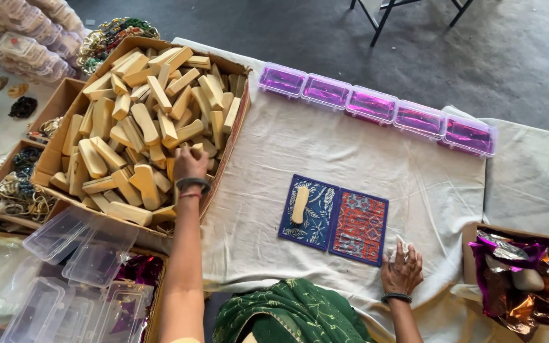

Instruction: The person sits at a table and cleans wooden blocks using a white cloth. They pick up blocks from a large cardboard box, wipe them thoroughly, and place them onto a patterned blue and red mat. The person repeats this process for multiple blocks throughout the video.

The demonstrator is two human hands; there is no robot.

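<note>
Nearest to the camera is the green patterned cloth over the person's lap, and from both sides of it the two arms go out. The left hand reaches into the big cardboard box and its fingers are closed around one of the pale wooden blocks; I cannot tell if the block is already lifted or only gripped among the others. The blocks lie in a loose heap, so the hand comes from above to take one off the top. The right hand rests flat on the white cloth, fingers spread, with a small white thing under the fingertips that I cannot identify; the hand seems to press the cloth to keep it steady. Just to the left of this hand is the red patterned mat, touching the blue patterned mat, and one wooden block lies alone on the blue one. Beyond these, far from both hands, stands a row of purple-lined clear boxes. Below the left arm are empty clear plastic boxes, and right of the right hand a box with shiny foil.
</note>
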